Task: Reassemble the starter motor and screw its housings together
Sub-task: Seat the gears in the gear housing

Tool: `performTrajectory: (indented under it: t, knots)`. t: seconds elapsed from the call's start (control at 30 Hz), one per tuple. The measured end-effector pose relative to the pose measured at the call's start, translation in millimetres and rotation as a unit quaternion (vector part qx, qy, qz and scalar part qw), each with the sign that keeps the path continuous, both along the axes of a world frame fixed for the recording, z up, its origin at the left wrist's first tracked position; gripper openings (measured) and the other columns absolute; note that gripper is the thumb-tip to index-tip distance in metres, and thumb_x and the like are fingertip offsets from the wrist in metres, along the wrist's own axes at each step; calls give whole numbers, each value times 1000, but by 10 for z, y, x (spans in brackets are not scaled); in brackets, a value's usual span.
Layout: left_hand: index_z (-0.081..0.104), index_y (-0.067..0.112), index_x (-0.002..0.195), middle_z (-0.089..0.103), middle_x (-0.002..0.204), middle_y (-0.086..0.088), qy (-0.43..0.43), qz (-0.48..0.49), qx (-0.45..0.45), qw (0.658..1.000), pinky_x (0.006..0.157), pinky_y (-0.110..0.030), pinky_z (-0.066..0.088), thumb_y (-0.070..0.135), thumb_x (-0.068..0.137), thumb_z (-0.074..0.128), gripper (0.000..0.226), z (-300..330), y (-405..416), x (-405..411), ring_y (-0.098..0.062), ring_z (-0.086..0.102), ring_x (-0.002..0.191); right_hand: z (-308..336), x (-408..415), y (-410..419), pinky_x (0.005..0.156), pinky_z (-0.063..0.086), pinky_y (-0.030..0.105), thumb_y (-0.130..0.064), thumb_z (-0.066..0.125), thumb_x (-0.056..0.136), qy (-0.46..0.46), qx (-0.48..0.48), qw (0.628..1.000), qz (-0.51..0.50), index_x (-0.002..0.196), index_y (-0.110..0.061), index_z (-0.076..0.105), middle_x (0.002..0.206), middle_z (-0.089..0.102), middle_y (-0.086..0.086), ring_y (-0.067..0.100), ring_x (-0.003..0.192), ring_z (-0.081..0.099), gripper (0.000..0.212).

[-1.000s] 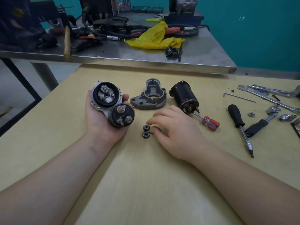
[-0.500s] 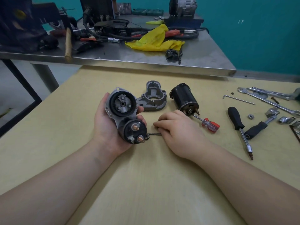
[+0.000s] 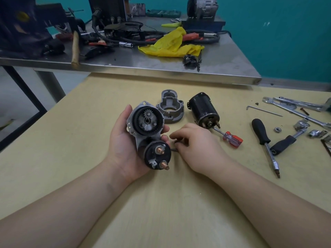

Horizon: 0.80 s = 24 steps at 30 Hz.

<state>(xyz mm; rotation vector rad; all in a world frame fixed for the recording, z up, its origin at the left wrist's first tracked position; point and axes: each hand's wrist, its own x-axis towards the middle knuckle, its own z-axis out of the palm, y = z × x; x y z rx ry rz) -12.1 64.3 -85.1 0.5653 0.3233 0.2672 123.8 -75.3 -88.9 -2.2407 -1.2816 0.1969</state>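
While a wooden table is bearing the scattered parts of a starter motor, a person is cradling the gear housing with its solenoid in the left hand, fingers curling round its far side and thumb lying along the near edge. It is being held just above the table, open face up toward the camera, its long axis running from the ring gear at the far end to the solenoid terminals at the near end. Lying beyond it are the grey end cover and, to the right, the black motor body, its shaft end pointing toward the person. Just beside the solenoid, the right hand is pinching a small gear, fingertips closing on it at the table. One gear is already sitting inside the ring. Judging from this, the small gear is at risk of slipping from the pinch and rolling off, and the housing, tilting in the palm, could shed the seated gear. Well to the right are lying a black screwdriver, a red screwdriver and a nut.
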Motion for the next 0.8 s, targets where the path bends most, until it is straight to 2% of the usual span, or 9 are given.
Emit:
performTrajectory:
  t: [0.07, 0.23, 0.37, 0.43, 0.5, 0.57, 0.63, 0.73, 0.8]
  knots:
    - [82, 11, 101, 72, 96, -17, -1, 6, 0, 1000, 73, -36, 59, 79, 88, 59, 73, -5, 7, 6, -29, 68, 71, -9, -16, 3, 93, 49, 28, -14, 65, 102, 13, 13, 1000, 3, 123, -31, 77, 112, 61, -12, 10, 104, 59, 30]
    - [83, 12, 105, 73, 98, -14, -7, 11, -1, 1000, 77, -36, 60, 79, 86, 62, 72, -11, 6, 12, -26, 70, 80, 30, -29, -38, 77, 39, 4, -5, 68, 98, 38, 67, 997, -6, 116, -26, 79, 103, 59, -15, -3, 87, 55, 30]
    - [83, 11, 109, 74, 101, -17, -1, 16, 7, 1000, 77, -36, 61, 73, 76, 74, 71, -1, -2, 16, -28, 72, 80, 233, -36, -67, 79, 44, 13, -2, 74, 95, 57, 210, 976, -26, 105, -25, 80, 100, 67, -11, -2, 89, 61, 26]
    - [83, 11, 110, 74, 100, -18, 4, 19, 22, 1000, 76, -36, 62, 74, 74, 73, 73, 15, -18, 13, -29, 72, 77, 368, -65, -74, 78, 48, 17, 1, 76, 92, 82, 284, 955, -12, 98, -33, 77, 95, 70, -11, 3, 86, 64, 34]
    - [83, 11, 113, 74, 106, -16, 2, 19, 25, 1000, 78, -35, 62, 75, 76, 70, 75, 33, -41, 10, -27, 72, 85, 481, -116, -85, 80, 54, 23, 2, 78, 90, 118, 330, 936, 30, 95, -38, 74, 93, 72, -10, 11, 87, 69, 41]
    - [81, 11, 119, 71, 127, -14, -3, 6, 23, 1000, 93, -38, 60, 75, 80, 67, 76, 51, -72, -1, -25, 68, 108, 541, -167, -101, 84, 58, 29, 2, 79, 87, 128, 340, 928, 79, 95, -37, 74, 94, 72, -10, 17, 89, 71, 40]
    - [78, 9, 127, 63, 148, -15, -11, -22, 29, 999, 112, -43, 51, 71, 84, 68, 76, 70, -105, -26, -26, 60, 132, 534, -198, -115, 83, 57, 30, 3, 80, 87, 91, 331, 932, 115, 98, -30, 76, 95, 72, -8, 19, 90, 69, 35]
    - [74, 6, 132, 66, 143, -19, -47, -58, 28, 997, 103, -46, 57, 57, 86, 77, 69, 107, -158, -58, -31, 66, 132, 474, -209, -115, 81, 52, 24, 7, 80, 87, 48, 319, 936, 144, 98, -15, 79, 96, 71, -1, 18, 89, 66, 24]
    - [74, 7, 133, 69, 138, -17, -60, -70, 24, 995, 99, -45, 59, 51, 84, 83, 66, 124, -191, -64, -31, 69, 127, 447, -194, -109, 79, 52, 27, 7, 80, 87, 41, 320, 935, 148, 97, -12, 79, 95, 71, -1, 18, 89, 65, 22]
